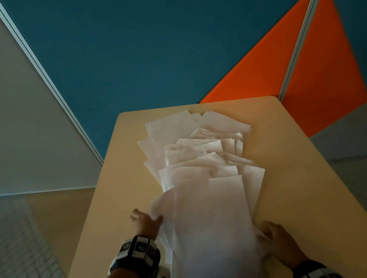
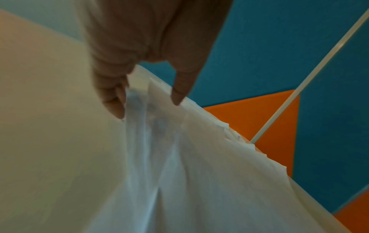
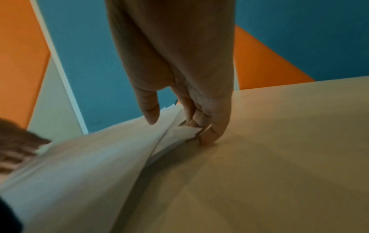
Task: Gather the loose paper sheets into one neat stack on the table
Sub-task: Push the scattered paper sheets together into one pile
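Several white paper sheets (image 1: 211,216) lie in a long overlapping spread down the middle of the beige table (image 1: 298,170), reaching to its far end (image 1: 176,125). My left hand (image 1: 147,218) holds the left edge of the near sheets. In the left wrist view the thumb lies on top of the paper (image 2: 199,173) and the fingers (image 2: 113,102) curl at its edge. My right hand (image 1: 267,235) grips the right edge. There the thumb rests on top and the fingers (image 3: 209,126) curl under the lifted sheets (image 3: 99,165). The near sheets are blurred and slightly raised.
The table's far edge (image 1: 196,104) meets blue (image 1: 143,50), orange (image 1: 309,75) and grey (image 1: 25,136) partition panels. Bare tabletop runs along both sides of the paper. The floor (image 1: 18,254) shows to the left, beyond the table's left edge.
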Tool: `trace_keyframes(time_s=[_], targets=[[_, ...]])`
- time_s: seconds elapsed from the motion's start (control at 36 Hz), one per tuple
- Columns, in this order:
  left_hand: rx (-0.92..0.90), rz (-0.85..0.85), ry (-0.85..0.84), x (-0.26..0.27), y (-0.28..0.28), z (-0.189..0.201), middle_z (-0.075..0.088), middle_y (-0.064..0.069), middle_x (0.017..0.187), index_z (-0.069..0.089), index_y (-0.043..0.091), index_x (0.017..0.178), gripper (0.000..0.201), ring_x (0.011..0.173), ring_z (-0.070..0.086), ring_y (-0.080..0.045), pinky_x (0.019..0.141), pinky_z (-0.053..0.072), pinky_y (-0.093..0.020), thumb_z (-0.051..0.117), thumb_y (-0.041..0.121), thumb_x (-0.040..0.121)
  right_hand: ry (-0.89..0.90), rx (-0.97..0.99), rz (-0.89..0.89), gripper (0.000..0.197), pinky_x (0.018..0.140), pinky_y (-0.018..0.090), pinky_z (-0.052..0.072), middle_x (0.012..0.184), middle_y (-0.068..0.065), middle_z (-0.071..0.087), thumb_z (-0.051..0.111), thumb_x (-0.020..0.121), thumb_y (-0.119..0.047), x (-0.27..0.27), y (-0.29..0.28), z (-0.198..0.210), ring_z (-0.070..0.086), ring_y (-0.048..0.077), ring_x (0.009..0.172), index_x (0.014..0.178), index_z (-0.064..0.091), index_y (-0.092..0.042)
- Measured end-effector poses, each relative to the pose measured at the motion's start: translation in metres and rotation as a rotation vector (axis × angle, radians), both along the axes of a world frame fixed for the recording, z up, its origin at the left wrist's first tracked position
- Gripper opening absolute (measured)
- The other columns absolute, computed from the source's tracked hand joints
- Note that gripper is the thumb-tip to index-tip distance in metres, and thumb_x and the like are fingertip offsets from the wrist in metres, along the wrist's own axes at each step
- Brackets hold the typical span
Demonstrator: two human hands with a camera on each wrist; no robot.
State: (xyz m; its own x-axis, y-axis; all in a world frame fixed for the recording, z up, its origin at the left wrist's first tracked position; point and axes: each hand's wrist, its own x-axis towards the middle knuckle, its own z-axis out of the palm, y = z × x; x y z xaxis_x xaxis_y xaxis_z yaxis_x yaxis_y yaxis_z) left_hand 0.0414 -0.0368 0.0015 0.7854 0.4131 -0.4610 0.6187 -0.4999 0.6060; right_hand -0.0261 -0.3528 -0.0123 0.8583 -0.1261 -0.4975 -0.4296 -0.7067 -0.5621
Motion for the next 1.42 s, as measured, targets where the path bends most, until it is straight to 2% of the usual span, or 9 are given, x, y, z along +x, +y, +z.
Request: trace_keyframes(time_s=[0.11, 0.22, 0.39, 0.56, 0.64, 0.83, 1.11, 1.28, 1.42], targets=[[0.020, 0.032, 0.178, -0.014, 0.013, -0.010, 0.039, -0.032, 0.130, 0.025, -0.017, 0.129, 0.077, 0.119, 0.047, -0.040, 0.097, 0.047, -0.041, 0.062, 0.033, 0.084, -0.038, -0.060, -0.071, 0.039, 0.090, 0.037, 0.042, 0.119, 0.030, 0.055, 0.067, 0.080, -0.008, -0.011, -0.015, -0.005, 0.056, 0.036, 0.109, 0.116, 0.055, 0.000], [0.094, -0.227, 0.276, -0.022, -0.006, 0.001, 0.042, -0.027, 0.132, 0.036, -0.007, 0.132, 0.063, 0.122, 0.048, -0.037, 0.107, 0.039, -0.041, 0.042, 0.041, 0.092, -0.026, -0.035, 0.019, 0.029, 0.074, 0.028, 0.039, 0.116, 0.025, 0.055, 0.060, 0.073, -0.029, -0.016, -0.002, -0.006, 0.060, 0.008, 0.082, 0.093, 0.048, -0.013], [0.046, -0.355, 0.246, -0.014, -0.042, 0.007, 0.035, -0.025, 0.137, 0.029, -0.002, 0.137, 0.076, 0.127, 0.037, -0.038, 0.109, 0.033, -0.042, 0.055, 0.046, 0.085, 0.078, -0.157, 0.214, 0.072, 0.111, 0.033, 0.026, 0.149, 0.022, 0.024, 0.049, 0.091, -0.032, -0.007, 0.029, -0.009, 0.027, 0.030, 0.138, 0.143, 0.012, 0.003], [0.010, -0.229, 0.105, -0.025, -0.053, 0.006, 0.027, -0.024, 0.143, 0.011, 0.006, 0.144, 0.087, 0.132, 0.030, -0.042, 0.111, 0.027, -0.048, 0.065, 0.031, 0.081, -0.004, -0.171, 0.229, 0.044, 0.081, 0.028, 0.032, 0.119, 0.012, 0.046, 0.052, 0.089, -0.032, 0.003, 0.003, -0.008, 0.047, 0.024, 0.104, 0.119, 0.046, -0.001], [0.084, -0.149, 0.138, -0.030, -0.051, 0.003, 0.025, -0.027, 0.143, 0.014, -0.005, 0.140, 0.086, 0.134, 0.028, -0.042, 0.112, 0.026, -0.045, 0.064, 0.032, 0.082, 0.051, -0.201, 0.228, 0.044, 0.060, 0.022, 0.019, 0.079, -0.003, 0.056, 0.040, 0.070, -0.047, 0.012, -0.041, -0.058, 0.062, 0.021, 0.071, 0.074, 0.070, -0.015], [0.034, -0.245, 0.191, -0.035, -0.085, 0.002, 0.018, -0.026, 0.145, 0.016, -0.003, 0.138, 0.086, 0.134, 0.027, -0.042, 0.112, 0.027, -0.043, 0.065, 0.038, 0.080, 0.014, -0.152, 0.293, 0.058, 0.100, 0.032, 0.034, 0.132, 0.017, 0.036, 0.054, 0.089, -0.030, 0.008, -0.011, -0.002, 0.041, 0.030, 0.123, 0.134, 0.029, -0.004], [0.146, -0.029, 0.091, -0.016, -0.049, 0.002, 0.027, -0.019, 0.139, 0.029, 0.003, 0.135, 0.073, 0.130, 0.027, -0.040, 0.109, 0.029, -0.051, 0.057, 0.045, 0.083, -0.006, -0.110, 0.011, 0.053, 0.101, 0.036, 0.034, 0.130, 0.027, 0.041, 0.062, 0.086, -0.018, 0.051, -0.046, 0.002, 0.038, 0.038, 0.124, 0.128, 0.040, 0.006], [0.209, -0.292, 0.128, 0.020, -0.042, 0.004, 0.037, -0.015, 0.135, 0.039, 0.008, 0.128, 0.060, 0.125, 0.038, -0.034, 0.103, 0.036, -0.046, 0.051, 0.048, 0.085, -0.059, 0.010, -0.099, 0.046, 0.099, 0.049, 0.044, 0.115, 0.023, 0.060, 0.068, 0.075, -0.024, 0.088, -0.026, 0.007, 0.053, 0.039, 0.111, 0.113, 0.055, 0.000], [0.117, -0.422, 0.187, 0.040, -0.052, 0.004, 0.045, -0.021, 0.133, 0.039, -0.002, 0.127, 0.059, 0.121, 0.048, -0.033, 0.100, 0.039, -0.037, 0.048, 0.043, 0.089, -0.036, 0.035, -0.159, 0.074, 0.110, 0.044, 0.032, 0.136, 0.023, 0.035, 0.067, 0.081, -0.030, 0.107, 0.008, -0.003, 0.037, 0.039, 0.127, 0.140, 0.029, -0.005]])
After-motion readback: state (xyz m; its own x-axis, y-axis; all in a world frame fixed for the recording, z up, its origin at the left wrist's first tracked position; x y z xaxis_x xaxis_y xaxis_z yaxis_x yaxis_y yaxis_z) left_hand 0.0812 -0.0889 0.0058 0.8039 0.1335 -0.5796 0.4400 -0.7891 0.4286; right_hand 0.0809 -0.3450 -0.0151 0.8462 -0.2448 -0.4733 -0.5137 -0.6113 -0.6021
